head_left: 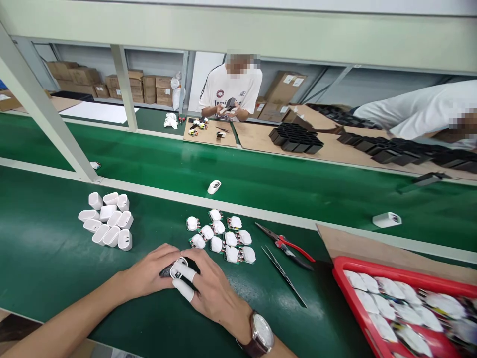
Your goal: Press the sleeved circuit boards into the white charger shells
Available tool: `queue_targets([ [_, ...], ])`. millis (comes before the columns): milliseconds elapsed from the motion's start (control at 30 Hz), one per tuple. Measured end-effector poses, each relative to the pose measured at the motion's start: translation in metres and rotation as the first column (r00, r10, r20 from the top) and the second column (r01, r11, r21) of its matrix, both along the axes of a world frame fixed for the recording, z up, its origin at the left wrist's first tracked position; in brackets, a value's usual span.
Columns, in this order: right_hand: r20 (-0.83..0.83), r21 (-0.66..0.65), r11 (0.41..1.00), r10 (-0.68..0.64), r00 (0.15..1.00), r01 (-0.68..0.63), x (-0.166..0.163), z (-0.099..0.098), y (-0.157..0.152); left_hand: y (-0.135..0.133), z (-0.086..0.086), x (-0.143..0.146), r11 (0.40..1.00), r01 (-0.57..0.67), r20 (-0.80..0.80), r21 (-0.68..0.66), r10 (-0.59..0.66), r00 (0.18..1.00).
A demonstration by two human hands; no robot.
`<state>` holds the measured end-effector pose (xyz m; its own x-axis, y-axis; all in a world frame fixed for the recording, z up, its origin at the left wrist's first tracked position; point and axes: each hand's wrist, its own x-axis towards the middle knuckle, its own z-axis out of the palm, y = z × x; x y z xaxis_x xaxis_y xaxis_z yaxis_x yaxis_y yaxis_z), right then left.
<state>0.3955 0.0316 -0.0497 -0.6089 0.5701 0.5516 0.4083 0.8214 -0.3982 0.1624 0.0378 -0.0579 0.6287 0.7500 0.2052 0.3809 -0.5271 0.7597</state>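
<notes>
My left hand (pixel 158 268) is closed around a small white plastic charger housing (pixel 173 271), its open end facing up, with something dark beside it under the fingers. My right hand (pixel 208 283) wears white finger cots on thumb and index finger. Its fingers close on the same housing, the index fingertip at the opening; dark parts show inside. Beyond the hands lie several small circuit boards (pixel 217 243) topped with white pads. Several empty white housings (pixel 108 219) stand grouped at left. Right of the boards are red-and-black long-nose pliers (pixel 285 243) and metal tweezers (pixel 284 276).
A red tray (pixel 341 278) of white-padded boards stands at right by a cardboard sheet (pixel 372 248). White housings (pixel 214 187) lie on the green conveyor belt (pixel 156 154). A metal post (pixel 55 104) rises at left. Two people work across the belt near black cases (pixel 296 138).
</notes>
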Motion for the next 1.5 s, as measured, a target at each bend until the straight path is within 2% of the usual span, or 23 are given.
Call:
queue_targets([
  [100, 0.05, 0.028, 1.0, -0.013, 0.999, 0.012, 0.0, -0.001, -0.003, -0.001, -0.002, 0.0, 1.0, -0.003, 0.019, 0.0, 0.003, 1.0],
  [233, 0.022, -0.025, 0.999, -0.03, 0.999, 0.031, 0.0, -0.001, -0.003, -0.002, -0.005, 0.002, 0.999, -0.034, 0.018, 0.038, 0.034, 0.999],
  [367, 0.054, 0.0, 1.0, -0.01, 0.998, 0.01, 0.002, -0.002, -0.002, -0.003, -0.005, 0.002, 0.997, -0.035, 0.0, 0.072, 0.035, 0.999],
  [467, -0.015, -0.073, 0.997, -0.033, 0.999, 0.032, 0.006, -0.005, -0.001, -0.005, -0.002, 0.0, 0.994, -0.06, -0.033, 0.086, 0.063, 0.997],
  [533, -0.102, -0.095, 0.993, -0.084, 0.991, 0.074, 0.011, -0.009, 0.001, -0.007, 0.0, -0.002, 0.984, -0.086, -0.028, 0.158, 0.092, 0.995],
  [600, -0.161, -0.074, 0.989, -0.141, 0.977, 0.131, 0.016, -0.012, 0.003, -0.008, 0.003, -0.003, 0.953, -0.066, -0.009, 0.296, 0.072, 0.997],
  [667, -0.181, -0.039, 0.984, -0.18, 0.967, 0.176, 0.02, -0.015, 0.006, -0.009, 0.006, -0.002, 0.909, -0.01, -0.015, 0.417, 0.018, 1.0],
  [767, -0.172, 0.014, 0.981, -0.188, 0.967, 0.194, 0.023, -0.017, 0.009, -0.009, 0.009, 0.002, 0.866, 0.003, -0.012, 0.5, 0.004, 1.0],
  [933, -0.17, 0.043, 0.972, -0.219, 0.961, 0.229, 0.025, -0.011, 0.012, -0.009, 0.015, 0.013, 0.873, -0.03, -0.046, 0.486, 0.06, 0.997],
  [1100, -0.186, 0.103, 0.97, -0.201, 0.962, 0.222, 0.032, -0.006, 0.018, -0.005, 0.041, 0.02, 0.91, 0.0, -0.22, 0.415, 0.1, 0.97],
  [1200, -0.157, 0.151, 0.968, -0.176, 0.972, 0.2, 0.037, -0.012, 0.021, 0.034, 0.065, 0.016, 0.932, -0.018, -0.388, 0.362, 0.169, 0.906],
  [1267, -0.142, 0.185, 0.963, -0.169, 0.975, 0.194, 0.038, -0.018, 0.023, 0.08, 0.079, 0.006, 0.933, -0.123, -0.496, 0.338, 0.288, 0.819],
  [1333, -0.138, 0.22, 0.954, -0.176, 0.975, 0.203, 0.039, -0.022, 0.025, 0.134, 0.088, -0.008, 0.897, -0.25, -0.524, 0.366, 0.42, 0.741],
  [1433, -0.124, 0.261, 0.942, -0.183, 0.975, 0.21, 0.04, -0.022, 0.026, 0.201, 0.088, -0.031, 0.829, -0.402, -0.527, 0.39, 0.559, 0.64],
  [1500, -0.113, 0.283, 0.935, -0.189, 0.975, 0.214, 0.042, -0.018, 0.025, 0.225, 0.08, -0.046, 0.808, -0.452, -0.542, 0.379, 0.589, 0.599],
])
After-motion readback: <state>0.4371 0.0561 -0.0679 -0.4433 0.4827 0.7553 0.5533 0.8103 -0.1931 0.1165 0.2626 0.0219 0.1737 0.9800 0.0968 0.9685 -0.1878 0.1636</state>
